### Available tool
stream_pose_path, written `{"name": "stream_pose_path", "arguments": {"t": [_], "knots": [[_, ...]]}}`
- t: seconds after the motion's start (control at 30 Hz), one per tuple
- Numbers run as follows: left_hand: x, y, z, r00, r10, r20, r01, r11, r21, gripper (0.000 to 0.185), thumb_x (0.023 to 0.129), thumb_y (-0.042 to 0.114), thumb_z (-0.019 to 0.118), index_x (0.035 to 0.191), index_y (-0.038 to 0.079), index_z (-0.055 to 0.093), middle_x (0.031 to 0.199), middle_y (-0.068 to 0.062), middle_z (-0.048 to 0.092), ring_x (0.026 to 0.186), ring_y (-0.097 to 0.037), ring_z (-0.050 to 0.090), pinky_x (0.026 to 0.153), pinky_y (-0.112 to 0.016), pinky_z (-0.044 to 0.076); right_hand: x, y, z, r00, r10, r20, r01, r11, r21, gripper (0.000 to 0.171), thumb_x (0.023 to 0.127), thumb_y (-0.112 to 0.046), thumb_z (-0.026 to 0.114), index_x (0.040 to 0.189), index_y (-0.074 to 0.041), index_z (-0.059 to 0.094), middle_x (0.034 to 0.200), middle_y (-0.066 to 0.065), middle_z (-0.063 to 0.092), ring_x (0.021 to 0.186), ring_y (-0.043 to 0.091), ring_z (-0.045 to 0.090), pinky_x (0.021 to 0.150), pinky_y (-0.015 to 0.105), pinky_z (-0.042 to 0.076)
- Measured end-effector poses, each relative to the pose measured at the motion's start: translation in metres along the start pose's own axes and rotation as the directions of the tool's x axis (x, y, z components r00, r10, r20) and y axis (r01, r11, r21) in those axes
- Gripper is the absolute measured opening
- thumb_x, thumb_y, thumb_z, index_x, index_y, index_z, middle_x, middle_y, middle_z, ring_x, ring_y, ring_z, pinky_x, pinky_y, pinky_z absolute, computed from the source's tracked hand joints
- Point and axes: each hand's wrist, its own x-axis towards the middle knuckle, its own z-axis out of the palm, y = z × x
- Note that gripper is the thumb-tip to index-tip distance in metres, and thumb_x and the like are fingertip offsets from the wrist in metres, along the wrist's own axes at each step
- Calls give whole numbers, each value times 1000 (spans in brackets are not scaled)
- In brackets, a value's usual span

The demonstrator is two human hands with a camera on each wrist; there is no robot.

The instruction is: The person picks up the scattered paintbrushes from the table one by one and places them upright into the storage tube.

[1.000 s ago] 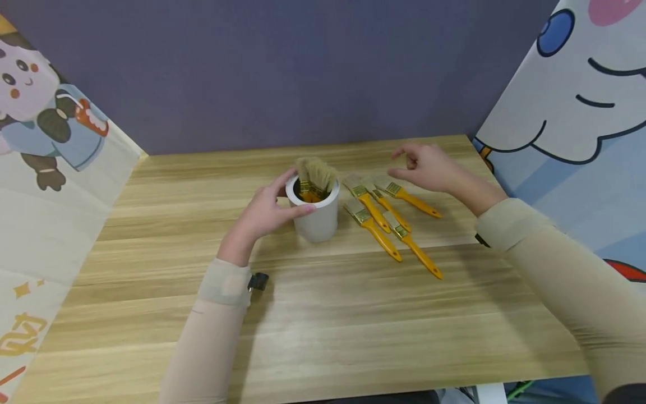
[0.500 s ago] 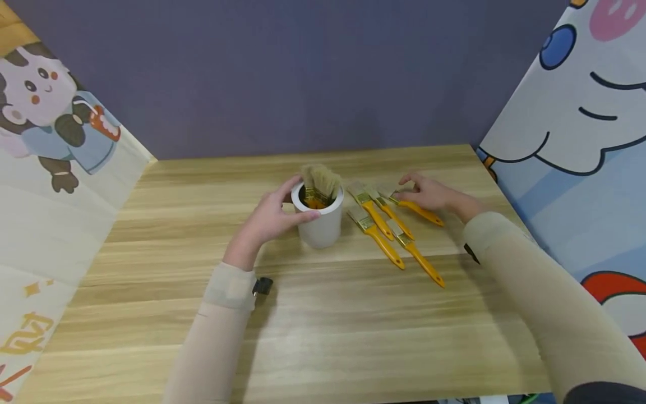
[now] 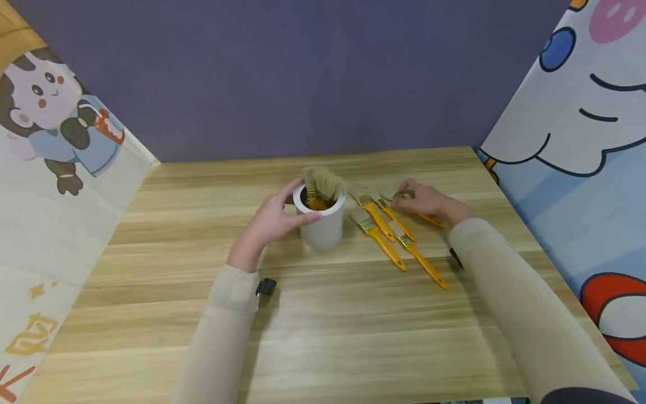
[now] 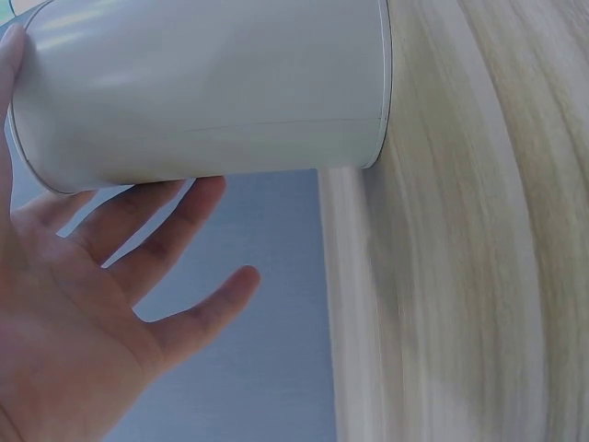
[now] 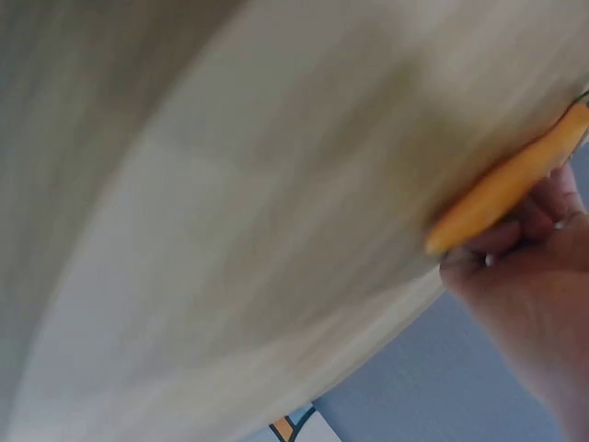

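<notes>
A whitish cylindrical cup [image 3: 323, 233] stands upright at mid-table, with paintbrushes [image 3: 323, 182] inside it, bristles up. My left hand [image 3: 275, 219] holds the cup near its rim, thumb on the near side and fingers round the far side. In the left wrist view, the fingers [image 4: 152, 221] of that hand lie along the cup's wall, the little finger apart from it. To the right, my right hand [image 3: 424, 201] pinches the farthest paintbrush [image 3: 431, 219] around its metal band. The right wrist view shows that brush's orange handle [image 5: 506, 189] beside the curled fingers.
Several more paintbrushes with yellow handles [image 3: 387, 249] lie fanned between cup and right hand, bristles toward the back. A dark blue-grey panel [image 3: 313, 78] rises behind the wooden table [image 3: 328, 336]. Cartoon-printed panels flank both sides.
My right hand has come down from above the brushes onto the farthest one and taken hold of it. The left hand has stayed on the cup, while the head view has shifted slightly.
</notes>
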Motion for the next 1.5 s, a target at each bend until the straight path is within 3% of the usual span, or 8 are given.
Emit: {"name": "stream_pose_path", "arguments": {"t": [0.17,0.33,0.43,0.67,0.87,1.23,1.4,1.5], "knots": [[0,1,0,1000,-19,7,19,1000,1,109,82,65,85,169,33,28,159,-12,56,147,-28,53,124,-64,35,1,-2,4,999,-2,-36,0,999,-48,64,103,-59,62,140,-11,41,121,22,63,103,35,55,91,50,46],[-1,1,-1,1000,-19,5,19,1000,4,109,82,65,85,169,33,28,156,-10,58,146,-26,53,125,-64,34,5,-3,7,998,-6,-59,1,997,-78,58,103,-58,62,135,-13,42,91,7,52,88,28,51,84,44,43],[0,2,-2,1000,-11,6,11,1000,2,108,82,64,85,169,33,28,155,-9,59,146,-26,54,125,-63,34,6,-3,7,999,1,-48,-4,997,-73,57,103,-58,62,134,-14,42,97,10,54,91,29,51,85,45,42],[3,4,-3,1000,-8,11,8,1000,8,110,82,66,84,170,35,26,153,-9,61,144,-25,55,125,-64,35,4,-5,1,1000,15,-7,-15,999,-39,58,104,-56,62,138,-14,40,143,25,56,115,36,53,97,53,44],[4,3,-5,1000,-11,16,11,1000,15,111,82,66,84,170,34,25,153,-10,60,145,-25,54,125,-63,35,2,-7,1,1000,11,-17,-11,999,-33,60,104,-57,62,139,-14,40,147,26,54,122,39,53,103,57,44],[1,3,-3,1000,-17,25,16,1000,19,111,83,66,84,170,34,25,152,-9,61,145,-25,54,125,-63,34,4,-8,5,999,20,-31,-22,998,-62,51,105,-51,63,131,-13,41,123,21,59,108,36,51,95,50,42],[2,3,-3,1000,-13,23,13,1000,10,110,83,65,84,170,33,25,152,-9,61,145,-25,53,125,-64,34,2,-10,2,999,29,-19,-30,997,-69,51,105,-53,62,132,-15,41,132,23,58,111,37,52,96,51,42],[2,3,-3,1000,-12,16,12,1000,3,110,82,65,85,170,34,26,152,-9,61,145,-25,54,125,-64,34,0,-12,-1,999,34,9,-34,999,-3,50,106,-51,62,134,-14,42,141,22,55,118,36,50,99,52,41]]}}
